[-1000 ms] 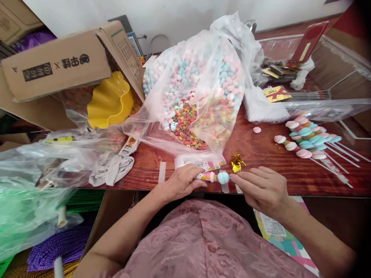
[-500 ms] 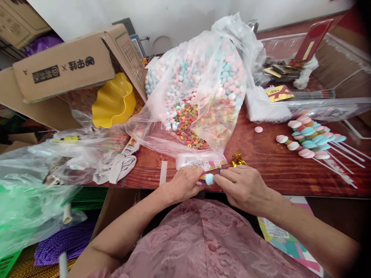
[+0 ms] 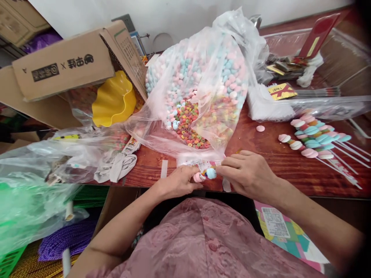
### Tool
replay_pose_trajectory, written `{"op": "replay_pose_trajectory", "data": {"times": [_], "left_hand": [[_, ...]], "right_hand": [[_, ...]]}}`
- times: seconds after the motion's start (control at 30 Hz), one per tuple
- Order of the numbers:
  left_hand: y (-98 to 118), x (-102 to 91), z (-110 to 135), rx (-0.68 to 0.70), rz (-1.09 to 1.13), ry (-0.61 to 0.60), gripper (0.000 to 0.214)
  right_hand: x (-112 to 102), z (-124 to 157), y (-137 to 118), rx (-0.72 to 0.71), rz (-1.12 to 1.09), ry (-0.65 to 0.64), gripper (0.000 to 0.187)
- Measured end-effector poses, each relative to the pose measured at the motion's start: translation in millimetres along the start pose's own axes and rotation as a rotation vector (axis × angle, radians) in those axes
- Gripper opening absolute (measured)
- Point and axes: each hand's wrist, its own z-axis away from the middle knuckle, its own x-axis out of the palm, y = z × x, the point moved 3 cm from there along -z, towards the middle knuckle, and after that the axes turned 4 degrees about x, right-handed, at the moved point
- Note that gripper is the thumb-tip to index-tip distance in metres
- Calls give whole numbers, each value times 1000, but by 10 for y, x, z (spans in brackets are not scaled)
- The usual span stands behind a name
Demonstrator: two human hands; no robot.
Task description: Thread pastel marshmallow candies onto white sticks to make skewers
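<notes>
My left hand (image 3: 177,181) is closed around a candy skewer (image 3: 205,175) with pink and blue sweets at its end, held at the front edge of the red-brown table (image 3: 261,158). My right hand (image 3: 249,173) pinches the blue sweet at the skewer's tip from the right. Just behind both hands lies a large clear bag (image 3: 199,88) full of pastel sweets and coloured cereal rings. A small printed packet (image 3: 199,164) sits on the table under my fingers.
Finished candy skewers (image 3: 314,139) lie in a row at the right, with one loose pink sweet (image 3: 260,128) nearby. A yellow wavy bowl (image 3: 113,101) and a cardboard box (image 3: 66,65) stand at the left. Plastic bags (image 3: 43,166) crowd the left edge.
My right hand has slid left along the skewer toward my left hand, and now covers the gold foil piece that lay on the table. Both hands sit closer together.
</notes>
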Motion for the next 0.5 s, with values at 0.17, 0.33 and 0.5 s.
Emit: {"op": "replay_pose_trajectory", "data": {"times": [0.17,0.33,0.5], "left_hand": [[-55,58,64,-50,-426,216,8],[-70,78,88,-35,-627,307,18],[-120,51,135,-44,-634,350,17]], "right_hand": [[24,44,20,29,132,-43,16],[38,53,-2,64,154,-78,18],[-48,61,21,43,145,-40,22]]}}
